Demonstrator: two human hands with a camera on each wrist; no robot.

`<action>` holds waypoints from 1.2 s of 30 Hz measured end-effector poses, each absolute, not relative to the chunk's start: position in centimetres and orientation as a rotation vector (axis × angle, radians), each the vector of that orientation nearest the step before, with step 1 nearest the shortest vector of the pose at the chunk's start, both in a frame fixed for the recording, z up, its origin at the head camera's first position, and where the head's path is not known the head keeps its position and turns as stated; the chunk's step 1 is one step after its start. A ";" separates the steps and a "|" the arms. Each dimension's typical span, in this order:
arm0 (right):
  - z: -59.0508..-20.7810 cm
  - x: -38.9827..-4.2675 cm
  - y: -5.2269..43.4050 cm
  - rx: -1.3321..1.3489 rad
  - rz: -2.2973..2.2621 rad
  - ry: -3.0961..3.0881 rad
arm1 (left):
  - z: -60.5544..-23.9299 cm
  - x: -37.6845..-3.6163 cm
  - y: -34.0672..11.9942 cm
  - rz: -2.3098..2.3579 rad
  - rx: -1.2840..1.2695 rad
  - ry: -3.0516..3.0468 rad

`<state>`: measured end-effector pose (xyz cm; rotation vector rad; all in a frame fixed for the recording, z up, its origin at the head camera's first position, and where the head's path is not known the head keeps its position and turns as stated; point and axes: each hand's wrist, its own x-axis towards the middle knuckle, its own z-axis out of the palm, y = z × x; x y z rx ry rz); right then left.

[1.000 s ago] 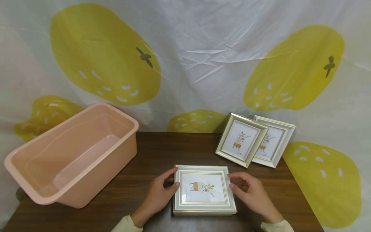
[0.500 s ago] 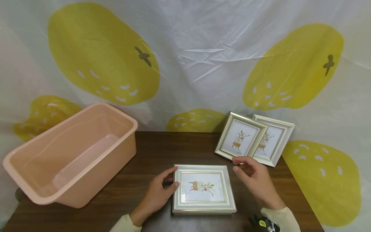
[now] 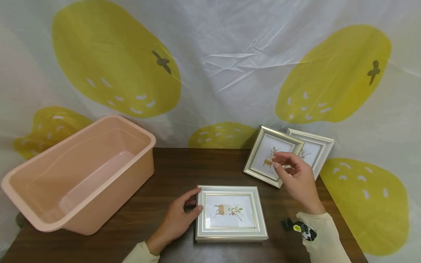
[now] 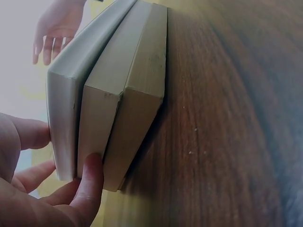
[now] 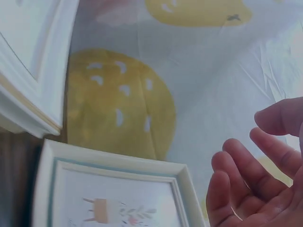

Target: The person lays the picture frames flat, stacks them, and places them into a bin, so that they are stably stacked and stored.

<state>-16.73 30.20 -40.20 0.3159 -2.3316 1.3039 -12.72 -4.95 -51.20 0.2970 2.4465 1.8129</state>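
Observation:
A stack of picture frames lies flat on the dark wooden table, a plant print facing up. My left hand holds its left edge, thumb on the side and fingers at the far corner; the left wrist view shows this grip on the stack. My right hand hovers empty, fingers loosely curled, just in front of a standing silver frame. A second standing frame leans behind it. In the right wrist view the empty hand is beside the front frame.
A large pink plastic tub sits empty on the table's left side. A white curtain with yellow fruit shapes hangs right behind the table. A small black camera is strapped at my right wrist.
My right hand left the stack's right edge, then rose and moved back and right to the standing frame. The left hand and the stack stayed put.

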 end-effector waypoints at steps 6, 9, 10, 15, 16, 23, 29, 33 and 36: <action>-39.3 -18.5 30.8 0.272 1.249 -2.267 | -51.2 -12.5 -5.0 1.808 0.294 2.437; -39.1 -19.5 31.2 0.239 1.242 -2.251 | -51.3 -12.6 -5.1 1.801 0.295 2.442; -39.1 -19.8 31.4 0.231 1.236 -2.250 | -51.3 -12.6 -5.1 1.798 0.294 2.442; -38.9 -21.5 32.4 0.199 1.160 -2.281 | -51.4 -12.9 -5.1 1.787 0.295 2.437; -38.8 -21.8 32.6 0.186 1.143 -2.289 | -51.4 -12.9 -5.1 1.784 0.301 2.435; -39.1 -23.0 33.9 0.086 1.107 -2.322 | -51.3 -13.2 -5.2 1.747 0.328 2.421; -39.6 -23.7 34.7 0.064 1.039 -2.347 | -51.2 -13.2 -5.1 1.759 0.340 2.415; -39.7 -24.1 35.0 0.093 0.985 -2.358 | -51.2 -13.1 -5.1 1.756 0.339 2.409; -39.6 -24.3 35.3 0.146 0.960 -2.382 | -51.2 -13.1 -5.1 1.747 0.344 2.405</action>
